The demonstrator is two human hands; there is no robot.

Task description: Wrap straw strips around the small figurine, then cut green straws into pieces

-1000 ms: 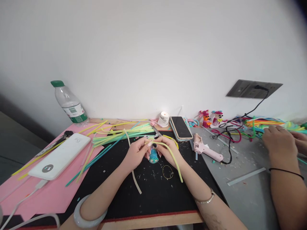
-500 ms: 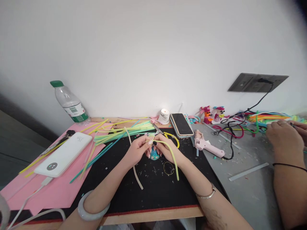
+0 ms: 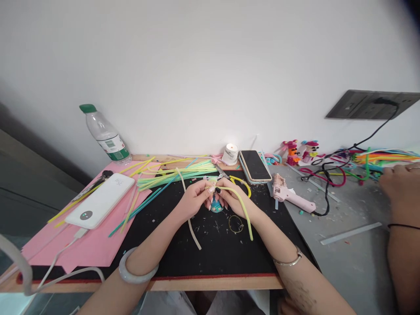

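Close together over the black mat [image 3: 216, 258], my left hand [image 3: 196, 197] and my right hand [image 3: 233, 197] are both closed around a small blue figure [image 3: 216, 206]. Its lower part shows below the fingers; much of the rest is covered. A pale yellow-green pipe cleaner [image 3: 244, 210] starts at the pinched fingertips and curves over my right hand, its free end hanging toward the mat. Both thumbs meet at the top of the figure. A whitish strip [image 3: 194, 234] lies beside my left hand. Scissors [image 3: 220, 169] with a yellow handle rest just behind my hands.
Green and yellow pipe cleaners [image 3: 177, 174] lie back left, near a power bank [image 3: 101, 201] on pink paper [image 3: 95, 249] and a bottle [image 3: 106, 135]. To the right are a phone [image 3: 255, 166], a corded glue gun [image 3: 292, 195], small figures [image 3: 292, 153] and another person's hand [image 3: 402, 186].
The view has turned slightly, so the scene sits farther right and a little higher. My hands keep the same grip on the figure and pipe cleaner. The other person's hand is partly out of view.
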